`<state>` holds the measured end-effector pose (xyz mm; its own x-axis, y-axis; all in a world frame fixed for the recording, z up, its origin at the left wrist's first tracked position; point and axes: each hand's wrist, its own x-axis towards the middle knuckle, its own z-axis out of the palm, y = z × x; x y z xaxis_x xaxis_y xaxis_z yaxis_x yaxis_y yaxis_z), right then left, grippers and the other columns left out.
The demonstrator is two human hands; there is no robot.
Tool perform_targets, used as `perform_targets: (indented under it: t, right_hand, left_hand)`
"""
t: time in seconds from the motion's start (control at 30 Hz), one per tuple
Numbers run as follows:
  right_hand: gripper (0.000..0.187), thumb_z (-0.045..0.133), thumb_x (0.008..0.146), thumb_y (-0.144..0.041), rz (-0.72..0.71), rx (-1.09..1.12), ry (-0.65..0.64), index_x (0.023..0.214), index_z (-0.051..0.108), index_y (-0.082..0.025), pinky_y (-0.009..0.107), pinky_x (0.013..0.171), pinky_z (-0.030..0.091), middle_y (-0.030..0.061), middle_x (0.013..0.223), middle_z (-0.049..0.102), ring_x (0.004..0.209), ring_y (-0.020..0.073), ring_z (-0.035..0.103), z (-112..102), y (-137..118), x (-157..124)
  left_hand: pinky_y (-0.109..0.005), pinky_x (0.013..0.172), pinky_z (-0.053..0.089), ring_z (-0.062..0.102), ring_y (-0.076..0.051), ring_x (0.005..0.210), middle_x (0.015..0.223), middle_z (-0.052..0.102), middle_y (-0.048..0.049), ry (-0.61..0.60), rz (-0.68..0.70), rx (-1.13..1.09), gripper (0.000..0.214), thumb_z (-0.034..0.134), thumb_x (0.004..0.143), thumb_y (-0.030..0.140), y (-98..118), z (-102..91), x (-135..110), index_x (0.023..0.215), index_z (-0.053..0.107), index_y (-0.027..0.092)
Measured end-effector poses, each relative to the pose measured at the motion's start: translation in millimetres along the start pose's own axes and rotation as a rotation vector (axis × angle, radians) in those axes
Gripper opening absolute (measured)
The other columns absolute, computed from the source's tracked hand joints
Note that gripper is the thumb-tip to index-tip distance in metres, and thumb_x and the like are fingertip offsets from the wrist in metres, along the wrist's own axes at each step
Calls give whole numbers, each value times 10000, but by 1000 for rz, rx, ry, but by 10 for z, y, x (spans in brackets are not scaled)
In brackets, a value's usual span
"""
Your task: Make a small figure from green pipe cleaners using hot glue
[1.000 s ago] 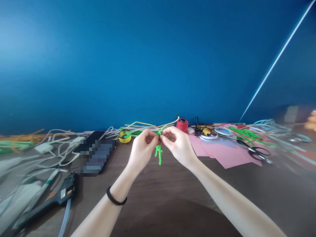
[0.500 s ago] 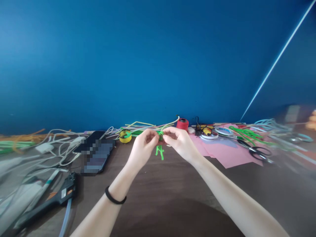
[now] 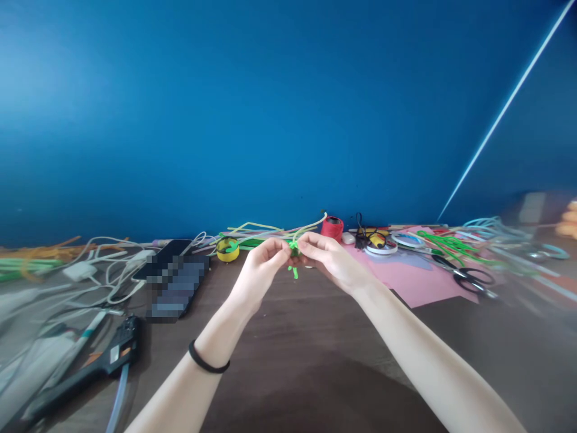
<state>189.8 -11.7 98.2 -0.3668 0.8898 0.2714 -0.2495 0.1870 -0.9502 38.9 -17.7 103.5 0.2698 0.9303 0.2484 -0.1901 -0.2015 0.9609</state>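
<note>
Both hands meet at the centre, above the far part of the dark wooden table (image 3: 288,361). Between their fingertips is a small bright green piece (image 3: 294,248) that looks like bent pipe cleaner, with a short end hanging below. My left hand (image 3: 265,264) pinches it from the left, thumb against the fingers. From the other side my right hand (image 3: 328,258) pinches it too. The fingers cover much of the piece, so its full shape is hidden. A black band (image 3: 208,361) circles my left wrist.
At left lie a black glue gun (image 3: 119,349), phones (image 3: 180,288) and white cables (image 3: 112,270). A yellow tape roll (image 3: 228,249) and a red thread spool (image 3: 332,228) stand near the blue wall (image 3: 288,120). Pink paper (image 3: 419,282) and scissors (image 3: 473,279) are at right.
The green piece has turned or been raised between my fingers, and less of it hangs below them. Both hands keep their pinch at nearly the same place.
</note>
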Motion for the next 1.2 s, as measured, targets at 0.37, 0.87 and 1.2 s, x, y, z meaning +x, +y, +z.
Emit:
perform_targets:
  t: [0.37,0.87,1.2]
  right_hand:
    - [271,601,775,-419,-24,-104,-7,718,511,-169,268,666,397,-12,716,510,668,107,503,-23,-4,-3]
    - [244,605,778,-408,-112,-253,33,782,499,-188,272,658,449,-18,736,527,664,116,548,-22,-53,-18]
    - [206,641,749,-355,-110,-330,66,800,537,-184,298,702,440,19,814,577,735,142,560,-17,-32,-19]
  left_hand:
    - [-210,676,441,567,-95,671,678,598,14,-19,-26,63,147,630,718,275,15,-29,8,694,564,146]
    - [-250,582,488,600,-119,575,631,608,9,-106,-52,145,176,655,699,286,53,-94,41,732,547,151]
    - [-240,632,469,571,-108,625,622,603,20,-52,-105,56,123,635,708,256,33,-116,41,704,551,166]
